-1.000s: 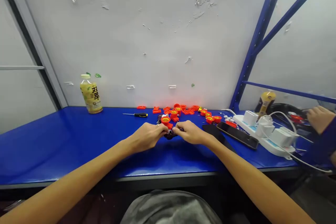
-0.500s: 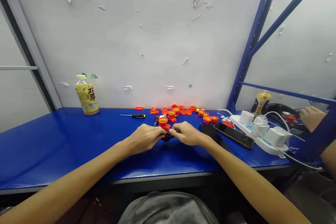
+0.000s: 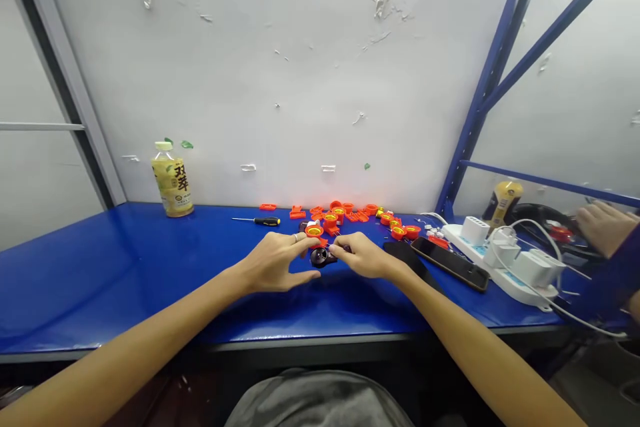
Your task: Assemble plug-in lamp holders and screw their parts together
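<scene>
My right hand (image 3: 361,254) is closed, its thumb and fingertips pinching a small black part with a round, cup-like end (image 3: 319,257). To its left, my left hand (image 3: 275,261) is open, thumb stretched out below and fingers above, with the black part's round end near the gap. A ring sits on one of its fingers. Just past the left fingertips is an orange round part with a yellow inside (image 3: 314,231); I cannot tell whether they touch it. Thin wires show near it. Behind my hands lie several similar orange parts (image 3: 331,220).
A screwdriver (image 3: 267,221) and a drink bottle (image 3: 173,180) stand out at left on the blue table (image 3: 125,280). On the right are a phone (image 3: 450,263), a black flat item (image 3: 407,260) and a white power strip (image 3: 520,284) with chargers. Another person's hand (image 3: 603,223) is beyond the blue frame.
My left thumb and fingers have spread apart and let go of the black part, exposing its round end. My right hand keeps its pinch. The whole view has shifted slightly.
</scene>
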`<action>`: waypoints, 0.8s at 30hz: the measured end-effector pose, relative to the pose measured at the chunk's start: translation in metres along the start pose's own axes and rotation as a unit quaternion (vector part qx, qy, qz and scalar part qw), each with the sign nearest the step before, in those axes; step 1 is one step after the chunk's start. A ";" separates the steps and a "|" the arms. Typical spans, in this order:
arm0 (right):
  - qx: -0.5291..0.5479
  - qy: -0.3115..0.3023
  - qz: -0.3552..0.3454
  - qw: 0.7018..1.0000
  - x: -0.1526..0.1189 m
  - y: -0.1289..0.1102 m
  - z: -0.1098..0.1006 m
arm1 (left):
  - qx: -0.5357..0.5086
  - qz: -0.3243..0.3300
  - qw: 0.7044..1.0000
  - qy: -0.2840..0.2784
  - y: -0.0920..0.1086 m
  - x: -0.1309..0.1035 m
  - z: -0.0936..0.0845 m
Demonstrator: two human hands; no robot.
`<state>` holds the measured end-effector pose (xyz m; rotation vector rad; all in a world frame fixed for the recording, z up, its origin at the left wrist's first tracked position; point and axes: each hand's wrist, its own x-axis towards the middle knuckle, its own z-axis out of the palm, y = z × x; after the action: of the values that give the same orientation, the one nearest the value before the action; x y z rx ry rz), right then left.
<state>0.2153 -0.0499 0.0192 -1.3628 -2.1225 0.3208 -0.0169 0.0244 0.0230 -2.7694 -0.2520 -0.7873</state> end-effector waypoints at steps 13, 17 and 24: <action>-0.109 0.035 0.026 0.993 0.004 -0.001 -0.016 | -0.038 -0.043 0.993 -0.108 0.002 0.001 0.006; -0.166 0.007 0.032 0.986 0.007 -0.001 -0.019 | -0.039 -0.052 0.991 -0.119 -0.001 0.004 0.009; -0.218 -0.037 0.035 0.975 0.011 0.000 -0.025 | -0.068 -0.125 0.982 -0.125 -0.008 0.007 0.016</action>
<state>0.2265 -0.0431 0.0427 -1.6942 -2.2988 -0.0765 -0.0048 0.0368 0.0153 -3.0045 -0.6268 -0.5240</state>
